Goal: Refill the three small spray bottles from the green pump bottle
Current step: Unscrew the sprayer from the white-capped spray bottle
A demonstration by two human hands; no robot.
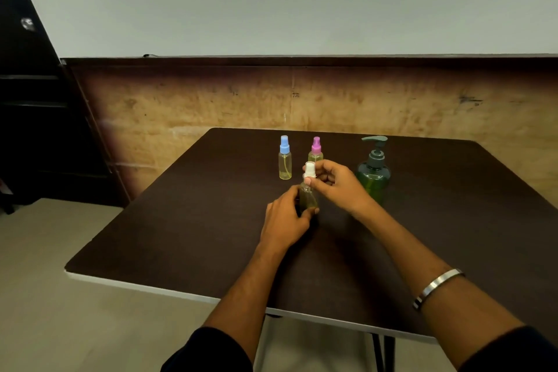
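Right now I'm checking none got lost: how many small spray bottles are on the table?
3: the blue-capped bottle stands far left, the pink-capped bottle beside it, and the white-capped bottle is held in both hands.

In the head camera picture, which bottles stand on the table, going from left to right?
blue-capped spray bottle → white-capped spray bottle, held by both hands → green pump bottle. The pink-capped bottle overlaps the white-capped one, so I leave it out.

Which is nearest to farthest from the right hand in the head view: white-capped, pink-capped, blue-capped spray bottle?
From the right hand:
1. White-capped spray bottle: its cap is pinched by this hand, its body held by the left hand.
2. Pink-capped spray bottle: just behind the fingers.
3. Blue-capped spray bottle: farther left, standing apart.
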